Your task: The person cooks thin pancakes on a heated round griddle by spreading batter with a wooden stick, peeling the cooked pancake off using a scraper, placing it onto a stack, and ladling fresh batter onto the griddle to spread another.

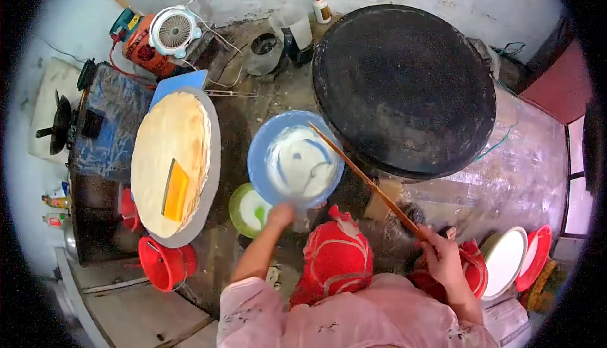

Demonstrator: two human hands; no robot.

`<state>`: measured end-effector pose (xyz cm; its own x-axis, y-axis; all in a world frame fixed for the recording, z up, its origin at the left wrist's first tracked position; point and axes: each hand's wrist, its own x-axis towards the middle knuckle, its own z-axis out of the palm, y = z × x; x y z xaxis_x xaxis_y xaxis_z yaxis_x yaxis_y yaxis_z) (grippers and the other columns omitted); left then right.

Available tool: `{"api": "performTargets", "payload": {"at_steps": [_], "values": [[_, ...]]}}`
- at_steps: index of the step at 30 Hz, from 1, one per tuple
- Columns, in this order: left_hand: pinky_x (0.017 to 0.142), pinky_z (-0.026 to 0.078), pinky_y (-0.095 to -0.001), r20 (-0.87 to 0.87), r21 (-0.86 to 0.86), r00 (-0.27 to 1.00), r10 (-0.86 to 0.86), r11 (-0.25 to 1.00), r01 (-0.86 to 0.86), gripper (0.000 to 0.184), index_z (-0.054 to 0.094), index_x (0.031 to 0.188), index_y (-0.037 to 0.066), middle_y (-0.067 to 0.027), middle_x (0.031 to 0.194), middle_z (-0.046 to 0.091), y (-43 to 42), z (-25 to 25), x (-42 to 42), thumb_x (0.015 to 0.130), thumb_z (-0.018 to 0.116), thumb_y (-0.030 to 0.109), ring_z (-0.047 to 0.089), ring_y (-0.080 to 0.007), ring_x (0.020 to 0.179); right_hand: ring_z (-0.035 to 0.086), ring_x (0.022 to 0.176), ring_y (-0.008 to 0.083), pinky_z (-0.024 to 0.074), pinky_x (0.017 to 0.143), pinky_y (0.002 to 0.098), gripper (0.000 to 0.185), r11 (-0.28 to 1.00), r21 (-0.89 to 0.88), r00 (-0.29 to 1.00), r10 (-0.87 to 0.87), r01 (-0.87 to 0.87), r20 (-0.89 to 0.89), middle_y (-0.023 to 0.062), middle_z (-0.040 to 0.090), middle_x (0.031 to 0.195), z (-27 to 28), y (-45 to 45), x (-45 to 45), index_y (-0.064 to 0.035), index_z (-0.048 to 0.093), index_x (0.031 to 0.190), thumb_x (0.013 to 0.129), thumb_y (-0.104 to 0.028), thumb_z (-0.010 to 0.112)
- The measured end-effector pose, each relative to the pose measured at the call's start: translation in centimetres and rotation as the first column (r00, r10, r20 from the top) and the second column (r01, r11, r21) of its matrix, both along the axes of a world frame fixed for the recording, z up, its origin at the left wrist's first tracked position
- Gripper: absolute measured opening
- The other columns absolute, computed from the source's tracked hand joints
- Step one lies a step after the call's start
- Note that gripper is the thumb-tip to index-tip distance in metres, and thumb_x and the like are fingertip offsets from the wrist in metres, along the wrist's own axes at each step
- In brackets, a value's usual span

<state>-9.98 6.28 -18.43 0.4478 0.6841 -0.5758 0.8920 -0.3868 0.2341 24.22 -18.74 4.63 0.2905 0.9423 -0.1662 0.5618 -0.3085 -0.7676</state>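
Note:
My right hand (441,254) is closed round the lower end of a long thin wooden stick (373,185). The stick slants up and left, its far tip over the blue basin (256,158). Inside the basin is a white batter-like mass (303,164), smeared up the wall. By the basin's near rim is my left hand (282,214), blurred by motion, so its fingers cannot be made out. Just below that hand sits a green bowl (237,212) with white liquid and a bright green utensil (260,214). A large round black griddle (404,88) lies beyond the stick.
At left, a tall stack of thin round flatbreads (165,126) bears a yellow scraper (176,191). A red bucket (165,262) stands below it. Behind are a fan blower (176,31), an orange gas cylinder (140,50) and a bottle (322,9). White-filled basins (506,262) are at right.

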Motion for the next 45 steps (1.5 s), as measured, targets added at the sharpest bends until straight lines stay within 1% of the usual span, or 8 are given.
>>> {"api": "performTargets", "payload": {"at_steps": [3, 11, 14, 19, 32, 39, 43, 45], "values": [[0.076, 0.046, -0.0462, -0.204, 0.102, 0.951, 0.233, 0.971, -0.216, 0.027, 0.063, 0.089, 0.004, -0.0208, 0.096, 0.061, 0.5, 7.3, 0.0, 0.081, 0.044, 0.021, 0.057, -0.0377, 0.091, 0.062, 0.092, 0.0302, 0.0478, 0.077, 0.0320, 0.037, 0.997, -0.042, 0.980, -0.072, 0.066, -0.184, 0.0216, 0.061, 0.100, -0.7, -0.5, -0.1, 0.0000, 0.054, 0.113, 0.077, 0.007, 0.053], [0.075, 0.045, -0.0485, -0.013, 0.046, 0.883, 0.470, 0.882, -0.469, 0.031, 0.064, 0.090, 0.002, -0.0247, 0.092, 0.060, 1.2, 1.6, -0.1, 0.080, 0.047, 0.025, 0.058, -0.0403, 0.087, 0.062, 0.089, 0.0322, 0.0483, 0.075, 0.0325, 0.037, 0.997, -0.059, 0.978, -0.060, 0.049, -0.200, 0.0211, 0.061, 0.098, -1.7, -1.0, -0.3, -0.0005, 0.054, 0.113, 0.077, 0.005, 0.054], [0.074, 0.046, -0.0484, 0.006, 0.144, 0.945, 0.328, 0.934, -0.326, 0.030, 0.064, 0.091, 0.003, -0.0242, 0.091, 0.060, 0.0, -3.5, 0.2, 0.080, 0.046, 0.025, 0.057, -0.0407, 0.086, 0.062, 0.090, 0.0322, 0.0485, 0.076, 0.0327, 0.036, 0.996, -0.078, 0.980, -0.045, 0.030, -0.194, 0.0210, 0.061, 0.098, -1.7, -0.8, -0.6, -0.0007, 0.055, 0.113, 0.077, 0.004, 0.055], [0.079, 0.044, -0.0477, 0.124, 0.002, 0.868, 0.480, 0.875, -0.484, 0.028, 0.064, 0.089, 0.003, -0.0245, 0.090, 0.060, -1.2, 4.3, -0.6, 0.081, 0.046, 0.023, 0.057, -0.0404, 0.086, 0.062, 0.091, 0.0314, 0.0487, 0.077, 0.0332, 0.036, 1.000, -0.024, 0.989, -0.020, 0.017, -0.143, 0.0208, 0.061, 0.099, -1.8, -0.5, -0.6, -0.0012, 0.055, 0.113, 0.078, 0.003, 0.056], [0.080, 0.044, -0.0450, 0.100, 0.072, 0.955, 0.278, 0.956, -0.286, 0.029, 0.064, 0.091, 0.006, -0.0217, 0.089, 0.061, -1.1, 5.0, 4.3, 0.083, 0.044, 0.025, 0.057, -0.0380, 0.090, 0.062, 0.090, 0.0311, 0.0486, 0.077, 0.0334, 0.036, 0.996, -0.086, 0.985, 0.000, -0.015, -0.171, 0.0202, 0.062, 0.099, -0.9, 0.4, -1.1, -0.0016, 0.053, 0.115, 0.080, 0.000, 0.055], [0.077, 0.045, -0.0449, -0.038, 0.077, 0.879, 0.475, 0.878, -0.472, 0.028, 0.065, 0.087, 0.003, -0.0214, 0.090, 0.061, -0.2, 6.1, -3.6, 0.081, 0.048, 0.025, 0.058, -0.0371, 0.086, 0.060, 0.095, 0.0319, 0.0478, 0.079, 0.0327, 0.034, 0.998, -0.055, 0.975, -0.017, 0.005, -0.220, 0.0206, 0.061, 0.102, -1.3, 0.3, -1.3, -0.0005, 0.054, 0.113, 0.079, 0.001, 0.056], [0.072, 0.047, -0.0461, -0.015, 0.114, 0.966, 0.257, 0.961, -0.253, 0.025, 0.064, 0.085, 0.003, -0.0194, 0.084, 0.062, -1.9, 2.0, 0.2, 0.078, 0.049, 0.022, 0.058, -0.0381, 0.077, 0.061, 0.094, 0.0313, 0.0481, 0.078, 0.0328, 0.034, 0.998, -0.065, 0.976, -0.029, 0.015, -0.216, 0.0199, 0.061, 0.101, -1.8, 0.1, -1.0, -0.0007, 0.055, 0.113, 0.079, 0.000, 0.056], [0.055, 0.047, -0.0437, 0.154, 0.448, 0.941, -0.300, 0.871, 0.205, 0.026, 0.058, 0.089, 0.000, -0.0212, 0.072, 0.059, -1.6, -15.5, -2.4, 0.081, 0.046, 0.021, 0.059, -0.0336, 0.065, 0.055, 0.063, 0.0105, 0.0450, 0.059, 0.0233, 0.034, 0.996, 0.063, 0.993, 0.072, -0.066, -0.097, 0.0091, 0.065, 0.084, -2.8, -0.1, -0.8, 0.0010, 0.051, 0.118, 0.085, 0.002, 0.050]]}}
